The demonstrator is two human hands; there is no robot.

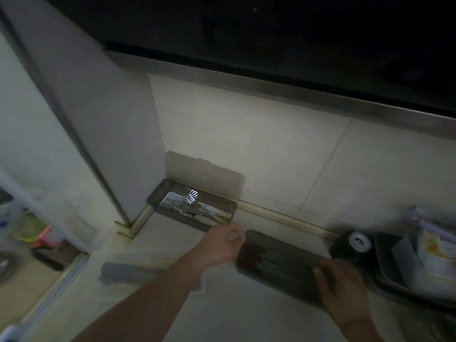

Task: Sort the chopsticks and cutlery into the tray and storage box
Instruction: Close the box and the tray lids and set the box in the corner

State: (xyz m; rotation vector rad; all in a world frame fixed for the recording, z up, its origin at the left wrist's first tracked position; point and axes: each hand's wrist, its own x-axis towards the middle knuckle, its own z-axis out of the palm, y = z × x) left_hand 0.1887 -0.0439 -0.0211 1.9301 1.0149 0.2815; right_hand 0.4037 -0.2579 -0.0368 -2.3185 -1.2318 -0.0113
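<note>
A dark storage box (158, 193) sits in the counter corner with its translucent lid (202, 172) leaning open against the wall. Inside lie a white slotted insert and shiny cutlery (191, 197). A dark flat tray (276, 260) with long dark chopsticks in it lies on the counter to the right. My left hand (219, 243) grips the tray's left end, just in front of the box's near corner. My right hand (338, 285) holds the tray's near right corner, fingers over the rim. The picture is dim and blurred.
A grey folded cloth (125, 272) lies at the counter's left front. A black cylinder with a white cap (357, 241) stands right of the tray, beside a dark bin holding packets (429, 257). A tall white panel (81, 119) bounds the left; a dark cabinet hangs overhead.
</note>
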